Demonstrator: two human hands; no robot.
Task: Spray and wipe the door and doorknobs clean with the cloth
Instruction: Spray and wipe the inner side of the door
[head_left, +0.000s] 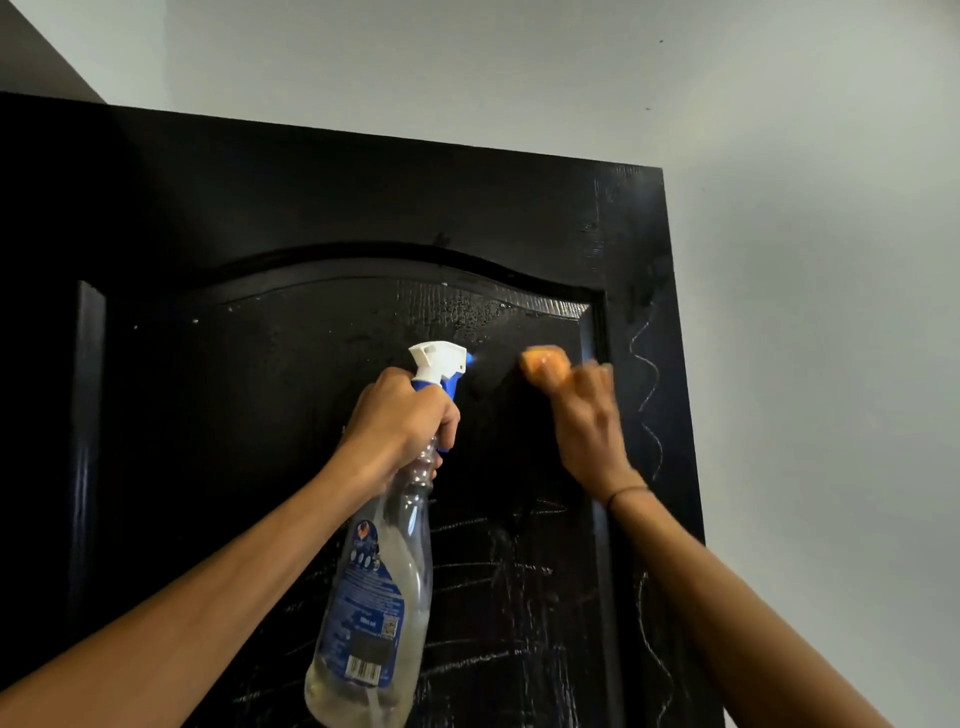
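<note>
A black panelled door (260, 415) fills the view, seen from below near its top. Wet droplets glisten under the arched moulding, and white chalk-like scribbles mark its lower panel and right stile. My left hand (400, 415) grips the neck of a clear spray bottle (379, 597) with a white and blue trigger head aimed at the door. My right hand (592, 421), blurred by motion, holds an orange cloth (545, 366) bunched against the upper right of the panel. No doorknob is in view.
A pale grey wall (805, 260) runs above and to the right of the door. The door's top edge (415, 137) slants across the upper frame, and its right edge (685, 415) stands free against the wall.
</note>
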